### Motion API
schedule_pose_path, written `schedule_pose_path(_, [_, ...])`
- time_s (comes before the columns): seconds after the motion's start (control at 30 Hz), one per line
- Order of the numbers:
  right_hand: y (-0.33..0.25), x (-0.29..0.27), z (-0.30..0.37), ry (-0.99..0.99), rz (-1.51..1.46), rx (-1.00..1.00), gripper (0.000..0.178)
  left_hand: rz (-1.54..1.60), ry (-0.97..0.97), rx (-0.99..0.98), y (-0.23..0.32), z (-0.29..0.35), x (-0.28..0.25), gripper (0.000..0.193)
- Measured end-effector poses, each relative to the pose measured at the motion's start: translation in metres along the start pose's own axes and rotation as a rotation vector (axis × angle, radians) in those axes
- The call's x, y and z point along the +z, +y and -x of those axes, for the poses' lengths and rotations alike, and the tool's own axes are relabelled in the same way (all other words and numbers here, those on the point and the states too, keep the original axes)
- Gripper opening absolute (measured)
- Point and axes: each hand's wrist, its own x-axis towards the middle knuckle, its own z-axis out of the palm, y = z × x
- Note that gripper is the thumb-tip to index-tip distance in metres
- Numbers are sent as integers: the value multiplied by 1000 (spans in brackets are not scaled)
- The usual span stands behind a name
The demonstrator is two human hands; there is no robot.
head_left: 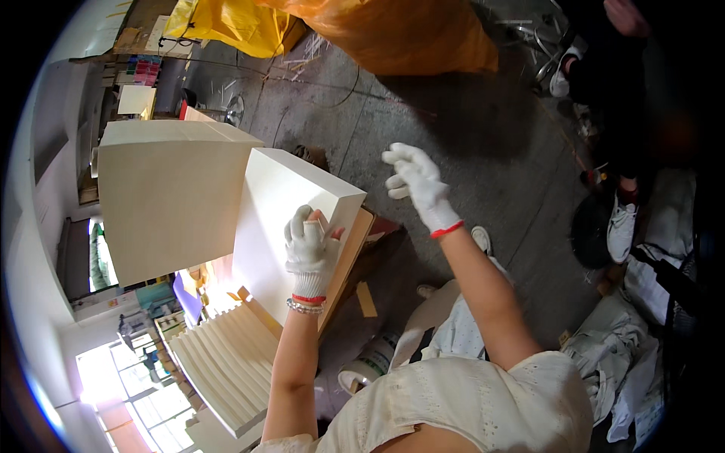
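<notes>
My left hand (308,245) wears a white knit glove with a red cuff, and bare fingertips show at its thumb side. Its fingers are bent but apart, over the top of a thick stack of white sheets (272,198), and I see nothing held in them. Whether it touches the stack I cannot tell. My right hand (420,185), in a matching glove, hangs in the air to the right of the stack, above the grey floor. Its fingers are loosely stretched and apart, with nothing in them.
A tall cream stack (177,200) stands left of the white one. Nearer lie several layered cream bundles (226,355). A large orange sack (400,34) and a yellow bag (230,26) are at the far side. Another person's shoe (621,230) and white cloth heaps (615,343) are at right.
</notes>
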Motion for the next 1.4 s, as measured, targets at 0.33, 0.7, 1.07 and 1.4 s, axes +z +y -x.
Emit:
schedule_pose_path(0.33, [63, -86, 27, 93, -75, 310, 39, 58, 30, -57, -15, -8, 16, 43])
schedule_pose_path(0.7, [67, -100, 27, 24, -30, 386, 38, 336, -36, -249, -23, -3, 10, 42])
schedule_pose_path(1.07, [53, -87, 26, -44, -23, 405, 38, 304, -39, -247, -15, -9, 7, 30])
schedule_pose_path(1.4, [-16, 51, 40, -618, 54, 301, 39, -131, 186, 56, -17, -5, 13, 49])
